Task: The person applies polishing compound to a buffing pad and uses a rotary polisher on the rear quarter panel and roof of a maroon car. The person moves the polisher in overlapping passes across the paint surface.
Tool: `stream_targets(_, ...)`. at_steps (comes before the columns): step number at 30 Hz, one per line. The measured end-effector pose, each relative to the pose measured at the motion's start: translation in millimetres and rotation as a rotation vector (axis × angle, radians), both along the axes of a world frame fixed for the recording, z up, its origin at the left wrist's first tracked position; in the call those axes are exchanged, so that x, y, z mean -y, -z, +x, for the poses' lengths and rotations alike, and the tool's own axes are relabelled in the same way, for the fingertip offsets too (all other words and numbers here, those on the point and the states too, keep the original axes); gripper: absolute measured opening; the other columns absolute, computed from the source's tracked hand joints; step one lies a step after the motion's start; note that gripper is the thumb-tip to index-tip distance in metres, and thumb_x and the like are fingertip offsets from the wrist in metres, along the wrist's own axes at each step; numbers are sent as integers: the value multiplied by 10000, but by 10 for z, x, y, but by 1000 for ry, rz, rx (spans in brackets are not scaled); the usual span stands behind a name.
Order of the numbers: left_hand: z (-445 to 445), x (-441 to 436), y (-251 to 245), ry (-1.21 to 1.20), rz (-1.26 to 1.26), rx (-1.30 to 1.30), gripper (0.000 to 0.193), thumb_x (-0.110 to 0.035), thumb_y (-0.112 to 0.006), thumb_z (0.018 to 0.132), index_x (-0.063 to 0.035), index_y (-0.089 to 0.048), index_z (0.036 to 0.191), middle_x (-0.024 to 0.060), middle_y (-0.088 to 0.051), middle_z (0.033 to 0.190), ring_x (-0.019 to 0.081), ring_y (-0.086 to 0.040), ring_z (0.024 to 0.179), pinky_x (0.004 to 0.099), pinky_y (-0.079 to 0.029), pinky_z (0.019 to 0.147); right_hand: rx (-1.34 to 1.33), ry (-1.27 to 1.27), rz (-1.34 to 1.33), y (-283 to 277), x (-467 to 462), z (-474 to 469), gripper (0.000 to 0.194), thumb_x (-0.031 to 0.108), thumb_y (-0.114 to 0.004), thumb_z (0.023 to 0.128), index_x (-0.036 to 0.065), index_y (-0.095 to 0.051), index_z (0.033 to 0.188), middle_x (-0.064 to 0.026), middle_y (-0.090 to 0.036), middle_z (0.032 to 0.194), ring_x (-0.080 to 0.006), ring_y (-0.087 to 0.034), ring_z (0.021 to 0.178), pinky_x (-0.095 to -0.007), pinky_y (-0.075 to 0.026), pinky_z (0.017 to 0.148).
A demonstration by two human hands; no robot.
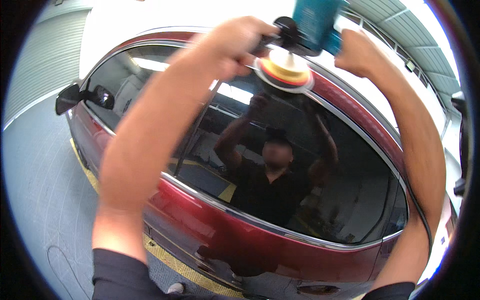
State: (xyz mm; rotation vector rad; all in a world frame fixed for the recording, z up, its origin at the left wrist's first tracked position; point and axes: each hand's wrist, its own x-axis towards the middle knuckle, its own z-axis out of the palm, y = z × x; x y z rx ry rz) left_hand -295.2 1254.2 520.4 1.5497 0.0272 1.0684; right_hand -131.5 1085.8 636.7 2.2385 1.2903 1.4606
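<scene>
A teal power polisher (315,26) is held up at the top of the view, its round foam pad (285,73) at the chrome trim and red roof rail above the car's side window. Whether the pad touches the paint cannot be told. My left hand (243,45) grips the black side handle (264,43), somewhat blurred. My right hand (354,54) is closed around the teal rear grip. A black power cord (420,210) runs down along my right forearm. The dark side window (285,180) reflects a person with raised arms.
The dark red car door (240,225) spans the view below the window. A wing mirror (69,99) sticks out at the left. Grey floor tiles (41,180) with a yellow strip (180,262) lie beside the car. A thin cord lies on the floor, and a roller shutter (45,56) stands at the far left.
</scene>
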Motion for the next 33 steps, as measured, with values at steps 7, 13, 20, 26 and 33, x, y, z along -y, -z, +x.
stream_targets(7,-507,-836,-699,-308,43,-78,299,-284,-645,1026,-28,-636,1180,131,-759,918,-52,-420,412,107,-282,317,-193,-104,-212,-545,-784,-331,366,205,-763,783,-16,-771,1075,-212,-761,879,-299,-757,688,-412,-614,565)
stream_targets(13,-426,-850,-1031,-221,-3,-223,293,-312,-673,1030,-40,-663,1139,80,-707,800,56,-520,511,185,-385,451,-201,93,-172,-644,-694,-442,476,290,-763,818,12,-757,1204,-190,-770,1078,-294,-773,877,-429,-626,738)
stream_targets(20,303,291,-1031,-250,120,-139,372,-338,-669,1039,10,-573,1129,92,-715,786,-26,-478,399,82,-349,334,-272,147,-264,-584,707,86,477,308,-756,846,28,-748,1232,-186,-772,1094,-298,-774,885,-439,-625,749)
stream_targets(26,1120,1864,-884,-69,118,-158,408,-331,-629,1061,31,-534,1223,94,-714,811,-14,-451,383,84,-360,341,-365,131,-154,-397,2432,705,564,181,-750,841,16,-630,1367,-221,-731,1127,-305,-752,839,-409,-635,675)
stream_targets(33,2472,3806,-971,243,182,-297,344,-313,-625,1065,0,-612,1207,102,-688,840,-9,-412,408,130,-292,330,-447,395,38,-198,4445,1771,466,209,-762,799,-64,-706,1172,-195,-739,825,-265,-723,640,-389,-581,539)
